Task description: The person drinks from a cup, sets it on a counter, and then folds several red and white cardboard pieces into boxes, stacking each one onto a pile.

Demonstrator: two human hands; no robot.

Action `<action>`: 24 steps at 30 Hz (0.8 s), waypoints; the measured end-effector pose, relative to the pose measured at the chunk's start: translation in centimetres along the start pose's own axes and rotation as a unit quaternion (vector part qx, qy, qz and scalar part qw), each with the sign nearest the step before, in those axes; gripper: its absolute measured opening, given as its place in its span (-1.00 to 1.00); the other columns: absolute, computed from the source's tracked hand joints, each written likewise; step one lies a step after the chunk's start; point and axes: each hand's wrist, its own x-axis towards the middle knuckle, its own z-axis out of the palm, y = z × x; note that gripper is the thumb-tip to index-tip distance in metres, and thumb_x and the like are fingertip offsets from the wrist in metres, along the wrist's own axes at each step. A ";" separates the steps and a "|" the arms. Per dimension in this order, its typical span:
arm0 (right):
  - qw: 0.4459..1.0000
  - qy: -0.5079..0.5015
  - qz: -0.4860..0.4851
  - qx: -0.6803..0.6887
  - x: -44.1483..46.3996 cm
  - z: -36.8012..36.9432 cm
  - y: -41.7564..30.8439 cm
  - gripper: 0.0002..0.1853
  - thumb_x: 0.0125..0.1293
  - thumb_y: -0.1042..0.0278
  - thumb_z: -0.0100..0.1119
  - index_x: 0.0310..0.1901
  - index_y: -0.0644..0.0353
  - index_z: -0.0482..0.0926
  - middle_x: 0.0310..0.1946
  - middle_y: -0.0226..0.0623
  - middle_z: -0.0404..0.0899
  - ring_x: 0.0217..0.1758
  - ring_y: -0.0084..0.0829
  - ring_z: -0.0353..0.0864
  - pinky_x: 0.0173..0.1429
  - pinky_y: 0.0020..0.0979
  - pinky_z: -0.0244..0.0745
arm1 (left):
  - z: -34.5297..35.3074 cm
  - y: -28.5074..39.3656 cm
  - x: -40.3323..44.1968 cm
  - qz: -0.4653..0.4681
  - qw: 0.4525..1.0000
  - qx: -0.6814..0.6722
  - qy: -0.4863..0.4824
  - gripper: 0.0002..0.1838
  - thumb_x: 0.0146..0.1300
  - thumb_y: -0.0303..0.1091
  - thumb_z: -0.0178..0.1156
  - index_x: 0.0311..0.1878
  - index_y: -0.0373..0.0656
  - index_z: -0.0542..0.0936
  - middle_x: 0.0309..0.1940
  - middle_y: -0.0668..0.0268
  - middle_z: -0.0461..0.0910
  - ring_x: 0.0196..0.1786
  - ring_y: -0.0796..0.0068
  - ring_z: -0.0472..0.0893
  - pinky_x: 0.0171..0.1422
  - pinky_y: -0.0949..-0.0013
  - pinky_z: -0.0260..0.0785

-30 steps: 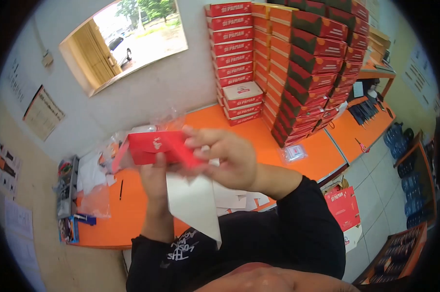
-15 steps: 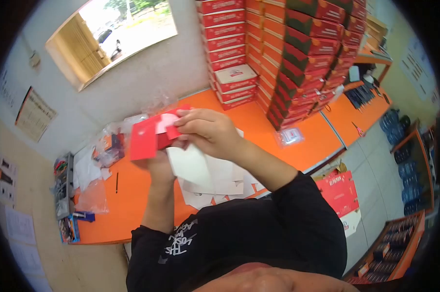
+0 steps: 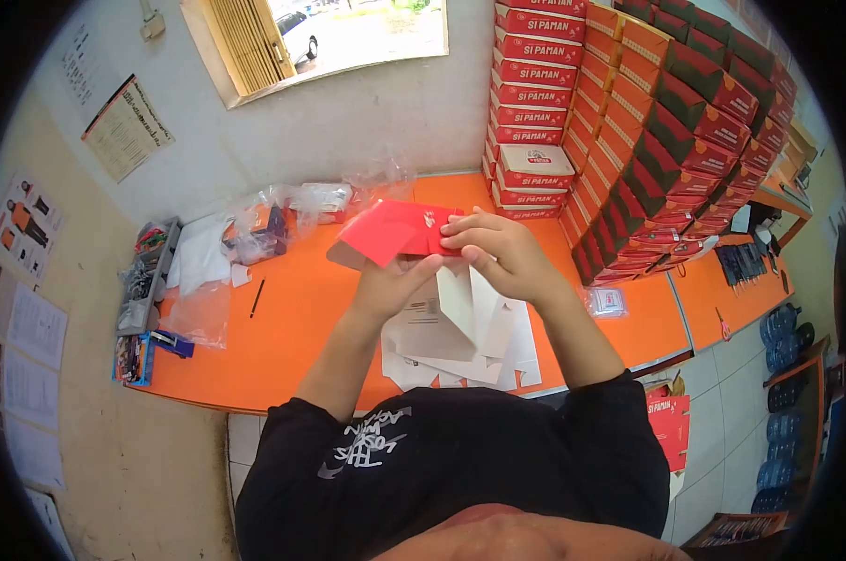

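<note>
A partly folded red cardboard box [image 3: 386, 234] is held up above the orange table, its red outer face showing and a pale flap hanging below. My left hand [image 3: 392, 288] grips it from beneath, thumb pointing right along its lower edge; some of those fingers are hidden behind the cardboard. At the box's right end, my right hand [image 3: 502, 254] pinches a red flap between fingers and thumb. Flat pale cardboard blanks [image 3: 516, 351] lie in a loose pile on the table under both hands.
Tall stacks of red boxes [image 3: 535, 93] rise at the back right. Plastic bags [image 3: 255, 234] and a grey organizer tray [image 3: 147, 280] sit on the left of the orange table [image 3: 283, 346], near a black pen [image 3: 257, 297]. Scissors [image 3: 723, 323] lie far right.
The box has turned in my hands and shifted right in view. My right hand has moved down along its right end. The view has swung, showing more of the left wall.
</note>
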 end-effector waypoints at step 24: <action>0.997 0.003 0.064 -0.044 -1.7 5.1 1.3 -0.87 0.13 0.40 0.17 -0.29 0.22 0.59 -0.48 -0.16 0.53 -0.41 -0.22 0.53 -0.33 -0.28 0.42 | -1.0 -1.0 -0.5 -0.190 0.864 0.457 -0.092 -0.86 0.00 -0.44 0.07 -0.44 -0.32 0.55 -0.53 -0.09 0.52 -0.37 -0.03 0.56 -0.33 0.12 0.37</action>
